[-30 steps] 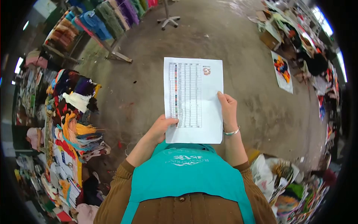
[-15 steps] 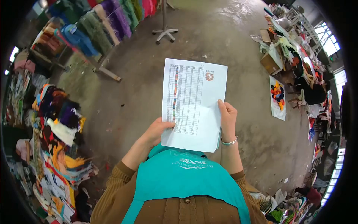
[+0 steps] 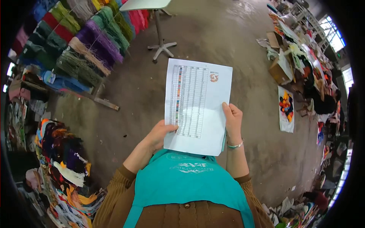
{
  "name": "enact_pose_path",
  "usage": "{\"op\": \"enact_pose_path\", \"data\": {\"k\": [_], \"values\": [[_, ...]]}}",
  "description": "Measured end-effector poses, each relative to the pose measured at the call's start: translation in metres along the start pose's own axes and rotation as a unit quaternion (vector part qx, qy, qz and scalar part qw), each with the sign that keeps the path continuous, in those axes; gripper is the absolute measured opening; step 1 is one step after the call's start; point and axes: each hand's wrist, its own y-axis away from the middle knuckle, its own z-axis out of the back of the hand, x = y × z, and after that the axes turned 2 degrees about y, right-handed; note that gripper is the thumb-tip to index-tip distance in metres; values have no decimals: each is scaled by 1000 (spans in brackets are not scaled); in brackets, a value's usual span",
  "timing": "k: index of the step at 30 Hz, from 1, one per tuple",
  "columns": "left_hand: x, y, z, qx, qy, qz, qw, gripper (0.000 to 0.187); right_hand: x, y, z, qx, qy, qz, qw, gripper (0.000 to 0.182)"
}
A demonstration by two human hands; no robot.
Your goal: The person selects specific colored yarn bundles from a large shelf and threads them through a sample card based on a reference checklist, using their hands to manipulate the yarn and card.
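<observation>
A white printed sheet (image 3: pixel 213 114) with a table, a narrow column of coloured cells and a small orange picture is held up in front of a teal apron (image 3: pixel 186 182). At its lower left edge, my left hand (image 3: pixel 161 133) grips it with the thumb on the front, beside the coloured column. My right hand (image 3: pixel 232 119) pinches the right edge, thumb on the front, with a bracelet at the wrist. The fingers behind the sheet are partly hidden.
Coloured yarn hanks (image 3: pixel 91 41) hang on a rack at upper left. A stand with a wheeled base (image 3: pixel 162 48) is beyond the sheet. Yarn piles (image 3: pixel 68 152) lie at left. At right are a cardboard box (image 3: pixel 280 70) and a white sheet with coloured yarn (image 3: pixel 286 117).
The view has shifted forward, so more of the yarn rack and the top of the wheeled stand show. Both hands keep their hold on the sheet.
</observation>
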Motion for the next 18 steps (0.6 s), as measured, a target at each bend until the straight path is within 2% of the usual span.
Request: {"op": "enact_pose_path", "data": {"k": [5, 8, 10, 11, 13, 15, 18], "values": [[-82, -77, -6, -60, 22, -61, 996, 40, 7, -142, -33, 62, 4, 48, 997, 29], [-134, -118, -2, -73, 38, -80, 993, 39, 25, -220, -56, 93, -2, 30, 995, 23], [-151, -133, 3, -102, 39, -111, 988, 37, 31, -257, -65, 112, -5, 35, 993, 19], [-161, -142, 7, -113, 47, -118, 985, 37, 35, -277, -68, 121, 35, 12, 992, 13], [-181, -158, 18, -140, 45, -131, 981, 36, 46, -312, -86, 133, 50, 45, 989, 9], [-204, -173, 28, -150, 58, -145, 976, 36, 44, -351, -98, 163, 65, 57, 983, 9], [-241, -191, 39, -161, 63, -159, 972, 36, 50, -393, -117, 151, 136, 112, 973, 14]]}}
